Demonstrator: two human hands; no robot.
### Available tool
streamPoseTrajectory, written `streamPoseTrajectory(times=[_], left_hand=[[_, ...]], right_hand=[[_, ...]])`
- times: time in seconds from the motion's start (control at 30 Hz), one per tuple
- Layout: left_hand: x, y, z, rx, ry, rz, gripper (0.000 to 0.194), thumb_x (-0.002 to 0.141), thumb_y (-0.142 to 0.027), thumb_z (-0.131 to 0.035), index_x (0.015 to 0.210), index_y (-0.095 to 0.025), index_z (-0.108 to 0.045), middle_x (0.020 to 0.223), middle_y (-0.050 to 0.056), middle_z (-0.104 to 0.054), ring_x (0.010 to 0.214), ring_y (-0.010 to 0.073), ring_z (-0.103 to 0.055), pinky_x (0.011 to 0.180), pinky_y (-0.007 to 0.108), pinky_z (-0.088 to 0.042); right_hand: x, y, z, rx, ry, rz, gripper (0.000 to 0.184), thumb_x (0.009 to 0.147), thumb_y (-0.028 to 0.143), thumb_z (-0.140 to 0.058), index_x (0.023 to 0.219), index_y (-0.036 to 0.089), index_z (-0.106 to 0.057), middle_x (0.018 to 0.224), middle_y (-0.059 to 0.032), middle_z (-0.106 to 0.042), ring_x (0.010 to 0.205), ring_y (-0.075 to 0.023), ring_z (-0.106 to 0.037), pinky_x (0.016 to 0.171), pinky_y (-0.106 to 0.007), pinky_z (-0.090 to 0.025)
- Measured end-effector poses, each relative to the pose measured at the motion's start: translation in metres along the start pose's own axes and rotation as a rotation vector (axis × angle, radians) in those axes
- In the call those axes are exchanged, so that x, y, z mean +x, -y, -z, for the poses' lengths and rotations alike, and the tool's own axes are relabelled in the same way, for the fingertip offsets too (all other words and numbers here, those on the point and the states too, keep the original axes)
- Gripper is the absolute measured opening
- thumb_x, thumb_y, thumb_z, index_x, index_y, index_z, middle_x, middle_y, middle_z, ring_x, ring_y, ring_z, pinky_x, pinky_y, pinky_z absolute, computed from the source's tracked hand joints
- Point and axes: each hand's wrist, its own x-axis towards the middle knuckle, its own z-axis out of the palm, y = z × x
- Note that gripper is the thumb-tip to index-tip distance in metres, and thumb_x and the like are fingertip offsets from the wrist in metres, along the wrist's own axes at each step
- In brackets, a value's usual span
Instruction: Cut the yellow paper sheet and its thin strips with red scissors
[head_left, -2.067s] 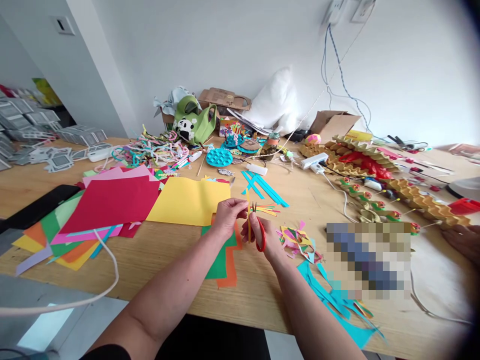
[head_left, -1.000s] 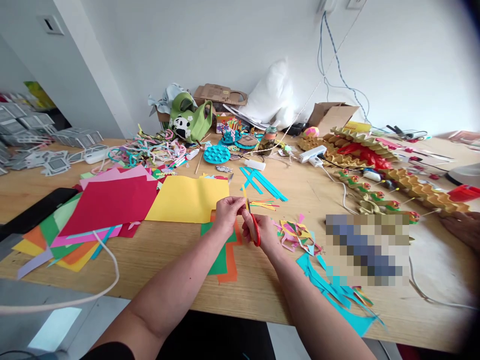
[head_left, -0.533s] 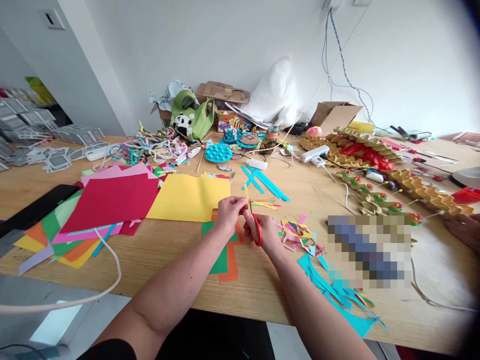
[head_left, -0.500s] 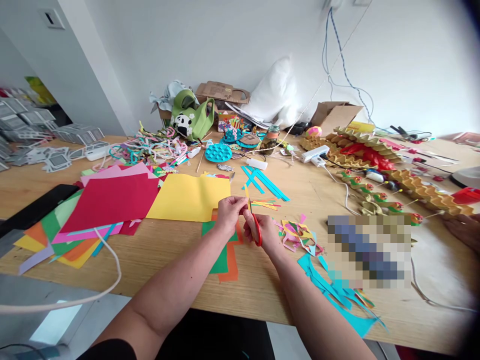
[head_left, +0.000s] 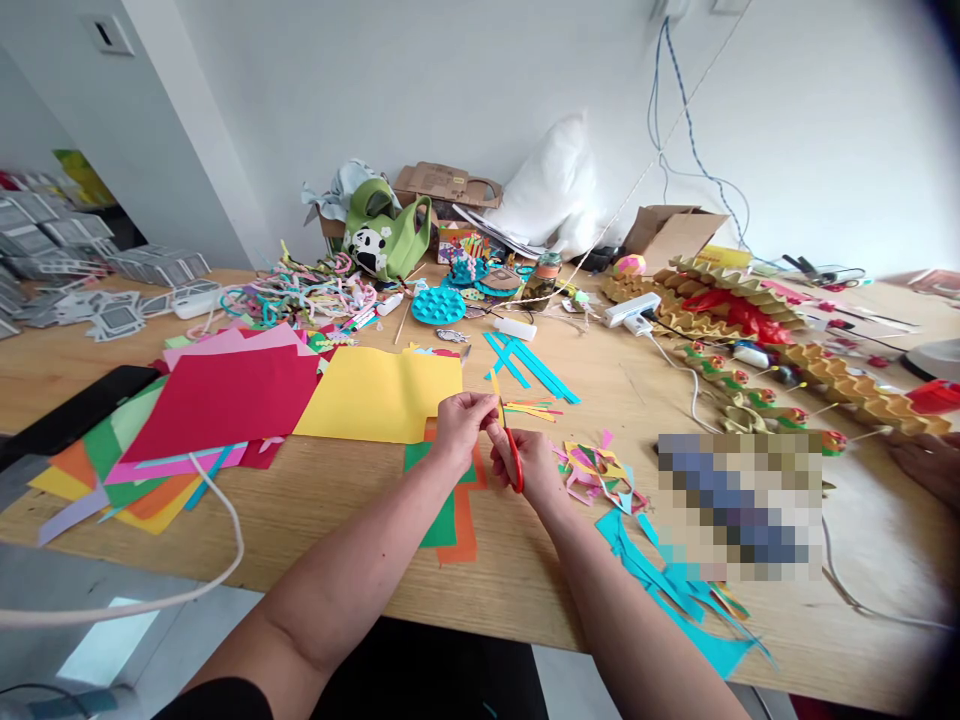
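Observation:
In my right hand (head_left: 521,455) is a pair of red-handled scissors (head_left: 514,462), its blades pointing up and away from me. My left hand (head_left: 466,425) pinches a narrow yellow paper strip (head_left: 494,382) that stands up beside the blades. The two hands nearly touch. Beneath them lie green paper (head_left: 439,520) and orange paper (head_left: 459,525), partly hidden by my left forearm. A yellow sheet (head_left: 379,395) rests just left of my left hand. Thin cut strips (head_left: 534,408) in yellow, orange and green lie right behind the scissors.
Stacked coloured paper with a red sheet (head_left: 225,405) on top lies left. Blue strips (head_left: 532,365) sit behind my hands; colourful scraps (head_left: 600,470) and blue offcuts (head_left: 675,580) lie right. A white cable (head_left: 225,500) crosses the left edge. Another person's hand (head_left: 926,460) rests far right.
The view has shifted very slightly. Both hands, the scissors and the yellow strip stay practically in the same place.

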Motion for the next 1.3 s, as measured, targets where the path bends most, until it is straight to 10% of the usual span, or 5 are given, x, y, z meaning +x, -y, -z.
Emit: streamPoseTrajectory(times=[1.3], left_hand=[[0.0001,0.0001,-0.0014,0.054,0.007,-0.001,0.011,0.057,-0.022,-0.067,0.058,-0.014,-0.059,0.051,-0.003,-0.052,0.048,0.0071,-0.045,0.049,0.021,-0.036]], right_hand=[[-0.0027,0.0035,0.0017,-0.008,0.032,0.029,0.049,0.075,0.060,-0.055,0.052,0.017,-0.049,0.040,-0.0005,-0.054,0.032,-0.0104,-0.047,0.031,-0.019,-0.032]])
